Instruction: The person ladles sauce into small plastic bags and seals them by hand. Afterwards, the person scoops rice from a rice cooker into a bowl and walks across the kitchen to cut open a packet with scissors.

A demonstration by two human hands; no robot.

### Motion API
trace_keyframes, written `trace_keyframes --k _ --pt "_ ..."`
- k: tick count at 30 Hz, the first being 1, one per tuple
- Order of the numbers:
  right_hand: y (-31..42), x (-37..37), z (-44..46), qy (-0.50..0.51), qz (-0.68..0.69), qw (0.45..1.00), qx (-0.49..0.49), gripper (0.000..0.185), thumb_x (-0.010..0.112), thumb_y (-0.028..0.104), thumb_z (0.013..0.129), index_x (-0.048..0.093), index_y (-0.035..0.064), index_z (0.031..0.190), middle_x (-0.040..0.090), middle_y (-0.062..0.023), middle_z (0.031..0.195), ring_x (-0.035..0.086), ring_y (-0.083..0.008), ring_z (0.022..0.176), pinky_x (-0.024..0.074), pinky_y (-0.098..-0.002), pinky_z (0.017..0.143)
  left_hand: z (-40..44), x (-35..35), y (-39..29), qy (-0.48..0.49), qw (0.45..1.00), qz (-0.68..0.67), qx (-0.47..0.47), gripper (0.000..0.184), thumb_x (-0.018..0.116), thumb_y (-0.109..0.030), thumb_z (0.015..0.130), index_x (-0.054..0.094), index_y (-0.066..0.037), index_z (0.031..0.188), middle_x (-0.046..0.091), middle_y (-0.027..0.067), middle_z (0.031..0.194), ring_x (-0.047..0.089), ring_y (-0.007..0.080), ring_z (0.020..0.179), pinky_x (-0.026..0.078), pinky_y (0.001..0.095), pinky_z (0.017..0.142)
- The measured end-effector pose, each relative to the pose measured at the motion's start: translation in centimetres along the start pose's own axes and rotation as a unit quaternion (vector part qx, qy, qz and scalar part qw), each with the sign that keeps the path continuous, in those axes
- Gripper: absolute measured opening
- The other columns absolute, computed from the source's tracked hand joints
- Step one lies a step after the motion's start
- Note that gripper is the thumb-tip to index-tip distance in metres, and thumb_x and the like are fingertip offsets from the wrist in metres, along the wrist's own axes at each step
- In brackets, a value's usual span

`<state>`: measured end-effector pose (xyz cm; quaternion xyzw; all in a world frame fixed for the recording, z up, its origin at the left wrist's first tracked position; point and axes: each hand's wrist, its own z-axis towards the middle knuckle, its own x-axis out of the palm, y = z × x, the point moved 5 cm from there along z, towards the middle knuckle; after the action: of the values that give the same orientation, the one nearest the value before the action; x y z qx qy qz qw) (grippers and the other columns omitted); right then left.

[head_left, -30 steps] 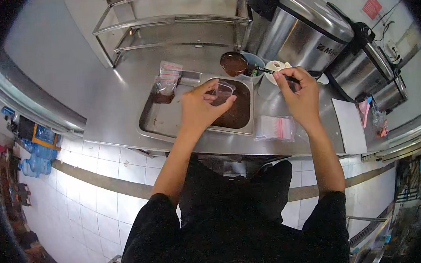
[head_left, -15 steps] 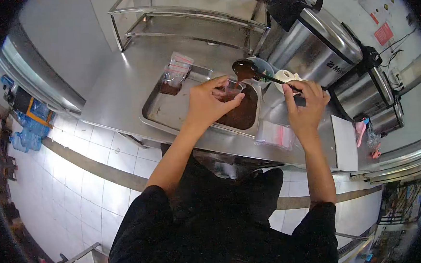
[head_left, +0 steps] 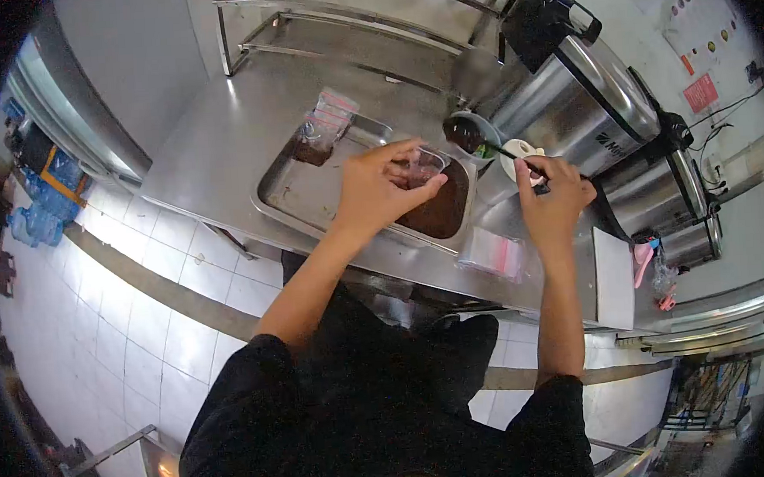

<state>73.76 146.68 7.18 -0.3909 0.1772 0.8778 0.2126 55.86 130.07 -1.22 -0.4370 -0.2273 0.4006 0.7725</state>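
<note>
My left hand (head_left: 383, 186) is closed around a small clear plastic cup (head_left: 430, 160), held over the right part of a shallow metal tray (head_left: 297, 216). Dark brown stuff (head_left: 441, 209) covers that end of the tray below the cup. In my right hand (head_left: 554, 195) is the handle of a black ladle (head_left: 463, 135), whose bowl is just right of the cup, at a round light-coloured container (head_left: 485, 129). Something green shows inside that container. Clear bags with red stripes (head_left: 331, 119) lie at the tray's far left corner, beside another brown patch.
Stainless dispensers (head_left: 557, 97) stand along the right wall. A metal rack (head_left: 343, 31) is at the back. A white roll (head_left: 521, 156) sits near my right hand. Flat plastic bags (head_left: 492, 254), a white board (head_left: 613, 277) and a pink item (head_left: 642, 262) lie along the front and right.
The ladle's bowl has moved right, from above the cup to the round container. Brown stuff was running from the ladle before. My left hand keeps the cup over the tray.
</note>
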Motion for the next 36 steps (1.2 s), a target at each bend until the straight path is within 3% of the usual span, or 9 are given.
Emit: trace_keyframes --k 3,6,8,11,17,22,31,35,36 --pt "0.6 2.5 -1.1 0.158 -0.005 0.977 -0.142 0.038 0.081 0.038 0.072 0.072 0.0152 0.101 0.068 -0.0013 0.106 0.054 -0.0283 0.112 0.0271 -0.0534 0.099 -0.9 -0.9 -1.9 -0.01 1.0 -0.009 -0.023 0.059 0.091 -0.018 0.065 0.066 0.002 0.115 0.071 0.0141 0.101 0.072 0.0154 0.08 0.059 0.0278 0.071" --pt "9.1 0.6 -3.3 0.06 0.098 0.979 -0.166 0.036 0.078 0.039 0.073 0.072 0.0154 0.099 0.067 0.0 0.109 0.051 -0.0263 0.12 0.0226 -0.0535 0.104 -3.0 -1.1 -4.2 -0.012 0.993 -0.095 -0.076 0.061 0.091 -0.015 0.066 0.065 0.001 0.118 0.069 0.0131 0.106 0.07 0.0155 0.086 0.058 0.0289 0.075" --pt "10.2 0.3 -5.7 0.045 0.175 0.975 -0.126 0.029 0.076 0.036 0.077 0.072 0.0158 0.097 0.067 0.0018 0.108 0.052 -0.0247 0.119 0.0232 -0.051 0.102 -4.9 -1.6 -7.0 0.027 0.987 -0.115 -0.106 0.056 0.087 -0.008 0.071 0.063 0.0 0.121 0.065 0.0133 0.113 0.068 0.0174 0.094 0.058 0.03 0.08" --pt "10.1 -0.4 -9.1 0.015 0.234 0.967 -0.099 0.019 0.071 0.029 0.083 0.072 0.017 0.097 0.066 0.0037 0.103 0.055 -0.023 0.113 0.0246 -0.0474 0.098 -8.5 -2.9 -5.3 0.071 0.969 -0.198 -0.132 0.036 0.08 -0.002 0.078 0.067 0.001 0.112 0.068 0.0134 0.105 0.068 0.0155 0.089 0.057 0.0269 0.077" --pt "9.5 -0.1 -13.5 0.142 0.384 0.912 -0.023 0.011 0.065 0.022 0.089 0.071 0.0156 0.097 0.067 -0.0004 0.097 0.056 -0.022 0.095 0.0284 -0.0414 0.089 -12.1 -5.0 -5.5 0.194 0.962 -0.112 -0.154 0.006 0.074 0.0 0.083 0.074 0.002 0.089 0.071 0.0117 0.086 0.068 0.0132 0.08 0.055 0.0241 0.07" --pt "8.0 -0.1 -15.5 0.166 0.445 0.88 0.015 0.012 0.064 0.02 0.09 0.072 0.0141 0.097 0.067 -0.0024 0.092 0.056 -0.0222 0.093 0.0291 -0.0408 0.085 -13.9 -4.4 -4.8 0.174 0.972 -0.053 -0.146 0.006 0.073 -0.002 0.082 0.075 0.003 0.084 0.074 0.0103 0.073 0.071 0.0144 0.066 0.056 0.0259 0.063" --pt "7.3 -0.4 -16.9 0.085 0.382 0.92 -0.002 0.012 0.076 0.02 0.075 0.072 0.0145 0.085 0.067 0.0037 0.079 0.055 -0.0196 0.088 0.0292 -0.0429 0.083 -15.0 -3.0 -3.7 0.178 0.975 -0.053 -0.126 0.012 0.079 -0.008 0.076 0.073 0.002 0.074 0.071 0.0124 0.069 0.069 0.0134 0.062 0.054 0.0249 0.059" --pt "7.2 -0.5 -16.9 0.101 0.36 0.927 0.004 0.011 0.077 0.021 0.075 0.072 0.017 0.084 0.067 0.0039 0.081 0.056 -0.0194 0.09 0.0299 -0.0439 0.083 -14.6 -2.7 -4.1 0.194 0.976 0.032 -0.09 0.013 0.079 -0.008 0.075 0.072 0.001 0.07 0.07 0.0109 0.066 0.068 0.0139 0.059 0.053 0.0249 0.055" --pt "7.2 -0.5 -17.0 0.092 0.374 0.923 0.004 0.011 0.077 0.021 0.075 0.072 0.0171 0.084 0.067 0.004 0.081 0.057 -0.0193 0.091 0.0299 -0.044 0.084 -14.8 -2.6 -4.0 0.199 0.971 0.005 -0.135 0.012 0.08 -0.007 0.075 0.072 0.002 0.07 0.071 0.0101 0.066 0.068 0.0136 0.059 0.053 0.0245 0.056"
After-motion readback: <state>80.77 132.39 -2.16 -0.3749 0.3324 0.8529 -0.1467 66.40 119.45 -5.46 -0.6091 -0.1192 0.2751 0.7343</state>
